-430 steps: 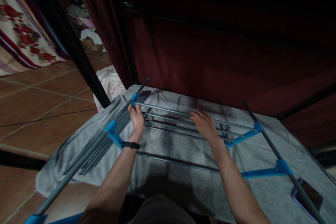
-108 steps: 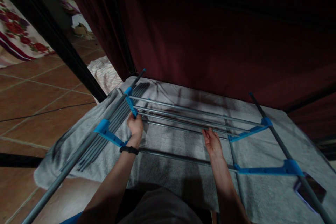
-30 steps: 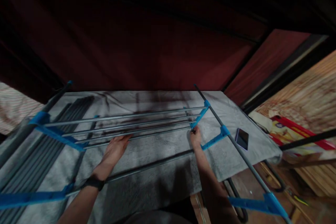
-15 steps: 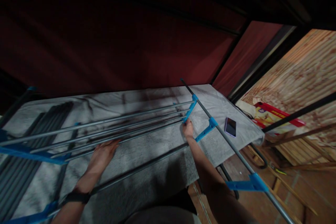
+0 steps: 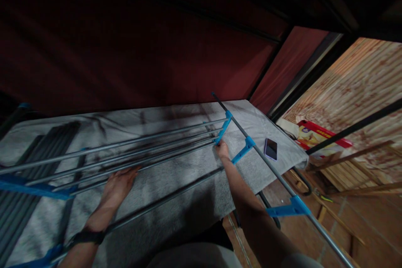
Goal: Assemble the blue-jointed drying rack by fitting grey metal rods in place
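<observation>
A rack of grey metal rods (image 5: 147, 144) with blue plastic brackets lies over a grey towel (image 5: 176, 184). My right hand (image 5: 222, 149) is closed at the near end of the far blue bracket (image 5: 222, 130), pinching where the nearest rod meets it. My left hand (image 5: 118, 180) lies flat with fingers stretched under the nearest rod, at about the middle of its length. A black band sits on my left wrist. A long grey side pole (image 5: 270, 165) carries the right brackets.
A phone (image 5: 270, 148) lies on the towel's right end. Spare grey rods (image 5: 28, 176) lie bundled at the left. A dark red fabric wall rises behind. To the right are a red box (image 5: 320, 136), wooden slats and a tiled floor.
Over the last second my view has swung a little further right. My right hand stays pinched at the far right bracket and my left hand stays flat under the rod.
</observation>
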Motion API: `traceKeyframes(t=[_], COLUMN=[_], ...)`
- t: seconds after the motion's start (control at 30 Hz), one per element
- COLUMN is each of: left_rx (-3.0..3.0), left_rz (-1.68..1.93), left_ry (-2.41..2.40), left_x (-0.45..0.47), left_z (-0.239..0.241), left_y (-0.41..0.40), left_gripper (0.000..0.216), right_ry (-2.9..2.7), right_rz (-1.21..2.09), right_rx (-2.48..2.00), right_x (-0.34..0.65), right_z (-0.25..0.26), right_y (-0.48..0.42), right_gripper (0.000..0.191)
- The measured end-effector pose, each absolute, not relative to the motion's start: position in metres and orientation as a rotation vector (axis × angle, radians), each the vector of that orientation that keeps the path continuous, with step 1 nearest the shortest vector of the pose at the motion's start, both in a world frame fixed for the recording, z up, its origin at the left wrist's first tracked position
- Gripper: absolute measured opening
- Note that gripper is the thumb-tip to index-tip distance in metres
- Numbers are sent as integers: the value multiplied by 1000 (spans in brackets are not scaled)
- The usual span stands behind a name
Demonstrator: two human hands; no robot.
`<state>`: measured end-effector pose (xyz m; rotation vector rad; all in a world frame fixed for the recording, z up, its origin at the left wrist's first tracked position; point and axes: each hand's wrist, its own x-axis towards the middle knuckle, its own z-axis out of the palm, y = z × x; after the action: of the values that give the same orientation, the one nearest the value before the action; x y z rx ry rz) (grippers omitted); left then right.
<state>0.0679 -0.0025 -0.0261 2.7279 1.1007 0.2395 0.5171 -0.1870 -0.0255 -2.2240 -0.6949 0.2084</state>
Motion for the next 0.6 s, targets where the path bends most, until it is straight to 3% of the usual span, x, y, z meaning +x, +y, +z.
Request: traceKeyframes(t=[0.6], left_rx=[2696], left_rz=[290], left_ry=[1098], left_x=[68], left_z=[-32], left_y=[1], left_gripper=[46], right_ry=[-725], right_rz=[146], right_rx=[-2297], right_x=[516], right_z=[-33], right_y=[-186], right_gripper=[30])
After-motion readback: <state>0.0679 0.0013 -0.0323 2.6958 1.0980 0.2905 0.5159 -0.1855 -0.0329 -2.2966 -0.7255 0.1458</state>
